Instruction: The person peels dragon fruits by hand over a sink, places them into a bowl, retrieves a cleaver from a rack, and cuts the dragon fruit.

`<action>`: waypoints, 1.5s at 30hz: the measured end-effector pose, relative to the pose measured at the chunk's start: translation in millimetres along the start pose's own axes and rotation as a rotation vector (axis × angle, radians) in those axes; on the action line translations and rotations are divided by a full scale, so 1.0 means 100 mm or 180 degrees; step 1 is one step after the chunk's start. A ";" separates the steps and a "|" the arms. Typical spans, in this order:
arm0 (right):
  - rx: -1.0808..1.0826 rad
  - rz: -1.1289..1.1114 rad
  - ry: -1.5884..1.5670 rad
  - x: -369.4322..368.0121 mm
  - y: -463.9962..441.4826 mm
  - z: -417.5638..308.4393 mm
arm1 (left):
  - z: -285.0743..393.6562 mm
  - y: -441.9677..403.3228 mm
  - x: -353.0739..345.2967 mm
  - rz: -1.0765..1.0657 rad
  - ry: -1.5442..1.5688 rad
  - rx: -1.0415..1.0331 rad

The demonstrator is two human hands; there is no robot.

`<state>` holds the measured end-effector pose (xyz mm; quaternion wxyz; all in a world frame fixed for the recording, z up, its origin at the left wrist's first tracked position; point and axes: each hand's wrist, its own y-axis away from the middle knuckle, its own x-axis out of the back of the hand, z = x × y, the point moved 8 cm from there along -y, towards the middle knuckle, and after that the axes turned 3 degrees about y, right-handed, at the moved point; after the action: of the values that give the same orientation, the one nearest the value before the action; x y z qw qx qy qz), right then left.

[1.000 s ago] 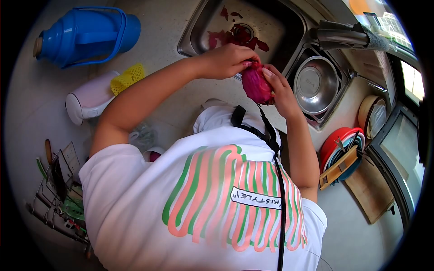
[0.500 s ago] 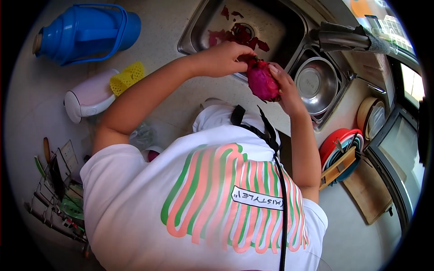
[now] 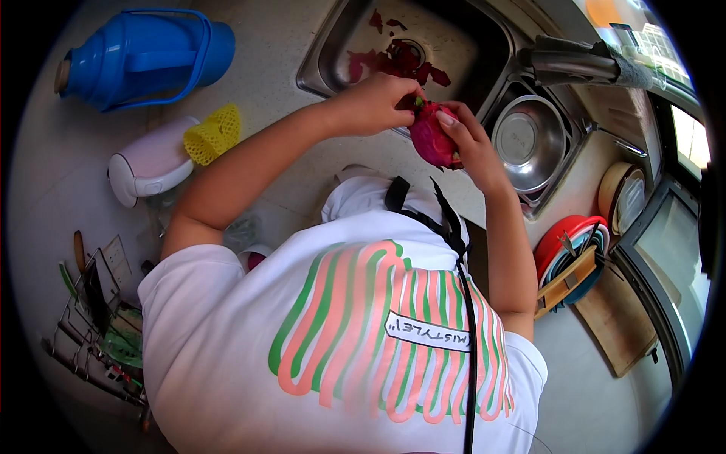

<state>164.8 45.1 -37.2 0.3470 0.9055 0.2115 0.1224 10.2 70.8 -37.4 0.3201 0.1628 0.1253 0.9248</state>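
Note:
A pink-red dragon fruit [image 3: 432,140] is held in the air above the near edge of the sink. My right hand [image 3: 470,144] wraps round its right side, thumb lying over the skin. At the fruit's upper left end, by a small green tip, my left hand [image 3: 386,104] has its fingers closed in a pinch against the edge. The exact bit of skin between those fingertips is hard to make out. Dark red peel scraps [image 3: 404,60] lie in the steel sink [image 3: 469,57] around the drain, just beyond my hands.
A steel bowl [image 3: 529,144] sits in the smaller basin on the right. On the left counter are a blue thermos flask [image 3: 151,57], a white kettle [image 3: 151,163] and yellow netting [image 3: 213,135]. Basins [image 3: 571,227] and a wooden board [image 3: 616,325] stand at the right.
The dragon fruit has turned and shifted slightly to the left in my right hand, showing its green tip. My left hand stays at its upper end.

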 end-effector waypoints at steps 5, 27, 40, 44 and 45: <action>0.0109 -0.0032 -0.0172 0.02 -0.02 0.03 | 0.05 0.03 -0.01 0.0175 -0.0207 -0.0330; -0.0220 -0.0368 -0.2237 -0.06 -0.19 0.37 | -0.17 0.01 -0.03 -0.0227 0.1210 0.0317; 0.0139 -0.0457 -0.1650 -0.07 -0.20 0.30 | -0.32 -0.01 -0.11 0.0188 0.0401 0.0253; 0.0003 -0.0501 -0.1964 -0.07 -0.20 0.36 | -0.15 0.06 -0.12 0.0568 -0.0076 0.0003; -0.0145 -0.0437 -0.2141 -0.08 -0.20 0.41 | -0.13 0.07 -0.13 0.0576 -0.0017 -0.0015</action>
<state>167.2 31.5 -81.7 0.4249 0.8708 0.1428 -0.2018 11.2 55.1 -49.4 0.2360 0.1753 0.1071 0.9498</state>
